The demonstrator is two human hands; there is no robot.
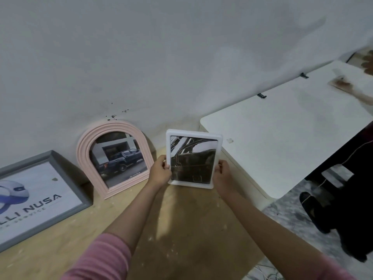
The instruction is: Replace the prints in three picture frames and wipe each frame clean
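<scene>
A white wall [181, 57] backs the wooden surface [181, 229], whose right edge meets a white table [282, 138]; bare wood lies open in front of the frames. A grey frame [66, 174] at far left leans on the wall, its print reading "NUSA" and "SERVICE". Beside it leans a pink arched frame [113, 158] showing a dark pickup marked "TOYOTA". The white frame [193, 158] with a dark print is held upright, its bottom edge near the wood. The left hand [160, 171] and right hand [223, 175] grip its side edges, fingers curled around them.
</scene>
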